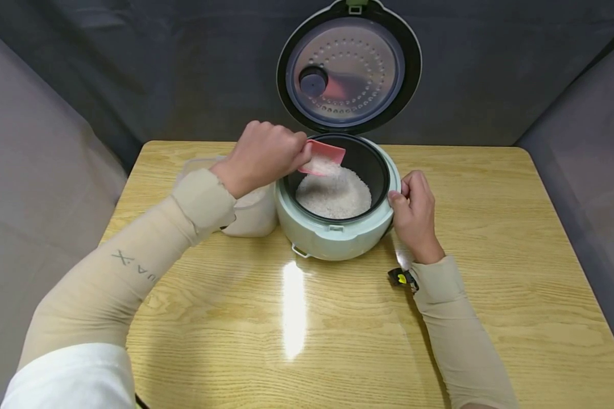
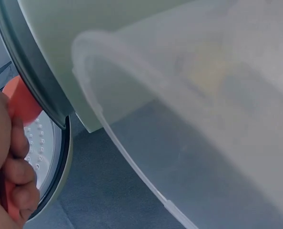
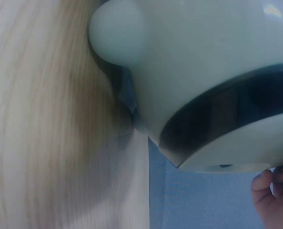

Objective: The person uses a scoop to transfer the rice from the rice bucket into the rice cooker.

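Observation:
My left hand (image 1: 268, 153) grips the handle of a pink scoop (image 1: 328, 152), tilted over the open rice cooker (image 1: 332, 244). White rice (image 1: 335, 196) lies heaped in the cooker's dark inner pot (image 1: 376, 170), and some rice is at the scoop's lip. In the left wrist view, curled fingers (image 2: 22, 176) wrap the scoop's red-looking handle. My right hand (image 1: 417, 213) holds the cooker's right rim, thumb at the edge; in the right wrist view only a few fingertips (image 3: 267, 186) show at the rim. The cooker's lid (image 1: 348, 68) stands raised behind.
A translucent container (image 1: 253, 218) with white contents stands left of the cooker, partly behind my left arm. Its rim (image 2: 127, 155) fills much of the left wrist view. The wooden table (image 1: 225, 329) meets a dark cloth backdrop (image 1: 184, 68) at its far edge.

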A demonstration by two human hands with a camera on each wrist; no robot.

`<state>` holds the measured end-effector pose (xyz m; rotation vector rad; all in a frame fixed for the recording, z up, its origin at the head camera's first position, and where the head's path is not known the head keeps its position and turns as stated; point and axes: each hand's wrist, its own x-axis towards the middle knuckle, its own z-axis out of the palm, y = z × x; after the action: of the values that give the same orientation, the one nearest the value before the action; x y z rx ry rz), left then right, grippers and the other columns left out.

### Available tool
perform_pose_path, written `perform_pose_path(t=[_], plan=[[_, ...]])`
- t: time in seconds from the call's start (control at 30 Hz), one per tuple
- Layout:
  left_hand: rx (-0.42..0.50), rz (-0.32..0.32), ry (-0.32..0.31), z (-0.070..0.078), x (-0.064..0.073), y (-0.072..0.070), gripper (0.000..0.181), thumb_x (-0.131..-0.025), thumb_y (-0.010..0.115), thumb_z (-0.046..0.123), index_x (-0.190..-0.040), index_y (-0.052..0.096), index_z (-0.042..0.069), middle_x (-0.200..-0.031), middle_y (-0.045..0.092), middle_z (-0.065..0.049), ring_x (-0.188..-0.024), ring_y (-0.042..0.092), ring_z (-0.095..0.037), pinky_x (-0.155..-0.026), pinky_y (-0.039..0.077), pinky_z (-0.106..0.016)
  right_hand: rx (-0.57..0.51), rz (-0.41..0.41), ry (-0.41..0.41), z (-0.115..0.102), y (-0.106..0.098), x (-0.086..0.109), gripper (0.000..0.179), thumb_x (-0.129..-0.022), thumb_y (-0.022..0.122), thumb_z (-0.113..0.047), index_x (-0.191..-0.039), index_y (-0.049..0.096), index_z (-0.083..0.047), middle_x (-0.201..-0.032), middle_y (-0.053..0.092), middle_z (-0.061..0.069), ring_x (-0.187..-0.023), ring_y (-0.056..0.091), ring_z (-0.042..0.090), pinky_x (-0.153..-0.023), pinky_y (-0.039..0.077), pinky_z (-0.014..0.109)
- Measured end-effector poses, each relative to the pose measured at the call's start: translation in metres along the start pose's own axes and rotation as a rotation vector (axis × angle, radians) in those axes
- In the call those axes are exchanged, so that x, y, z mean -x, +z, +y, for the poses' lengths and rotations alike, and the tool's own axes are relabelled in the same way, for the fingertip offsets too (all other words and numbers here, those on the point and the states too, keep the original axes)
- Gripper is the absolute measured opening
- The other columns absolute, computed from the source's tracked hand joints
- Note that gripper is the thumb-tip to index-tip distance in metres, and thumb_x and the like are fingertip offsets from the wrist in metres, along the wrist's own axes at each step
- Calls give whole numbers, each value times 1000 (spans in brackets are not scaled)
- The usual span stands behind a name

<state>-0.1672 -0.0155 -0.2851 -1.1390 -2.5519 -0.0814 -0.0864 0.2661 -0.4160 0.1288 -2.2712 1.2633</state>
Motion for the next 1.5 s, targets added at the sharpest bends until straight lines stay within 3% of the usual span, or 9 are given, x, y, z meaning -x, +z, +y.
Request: perform_pose_path(t=[0.2,0.43,0.53,0.9,1.17,1.3,1.5], plan=[[-51,35,57,2,-2,-1,40,-103,51,20,-67,62,7,-54,54,-5,-46,47,-20,-46,22,-30,-6,1,5,-1,1,0,20,-79,47,-17,-82,39,1,-80,35,4,-74,33,9,-70,25,26],[-120,90,109,2,0,0,37,-103,55,22,-73,67,6,-60,65,-8,-50,58,-22,-46,42,-35,-7,-1,2,-1,0,-1,20,-79,47,-17,-82,39,1,-80,35,4,-75,33,9,-70,25,26],[-120,112,106,1,1,0,35,-103,55,21,-73,68,6,-61,67,-8,-50,59,-23,-46,45,-37,-6,-1,7,-1,0,-1,20,-79,47,-17,-82,39,1,-80,35,3,-75,33,9,-70,25,26],[-79,156,29,-5,7,-4,37,-101,54,23,-71,66,6,-56,62,-8,-47,56,-25,-45,44,-40,-9,1,16,1,1,-3,19,-79,47,-16,-82,39,1,-80,34,1,-74,33,9,-70,25,26],[-73,223,10,-16,21,-8,34,-96,57,17,-65,61,6,-52,54,-8,-44,47,-25,-43,32,-37,-11,-3,6,3,2,-3,20,-80,47,-16,-82,39,1,-81,34,2,-75,33,9,-71,25,26],[-51,222,-8,-22,29,-11,35,-97,56,15,-63,59,6,-51,52,-8,-43,44,-24,-45,25,-33,-6,-4,8,4,1,-3,20,-80,47,-16,-82,39,1,-81,34,1,-76,33,9,-71,25,27],[-31,204,-56,-33,42,-17,35,-96,54,12,-62,57,6,-51,49,-8,-45,38,-22,-47,23,-32,-12,3,2,3,2,-3,20,-80,47,-17,-82,39,2,-81,34,0,-76,33,9,-71,25,26]])
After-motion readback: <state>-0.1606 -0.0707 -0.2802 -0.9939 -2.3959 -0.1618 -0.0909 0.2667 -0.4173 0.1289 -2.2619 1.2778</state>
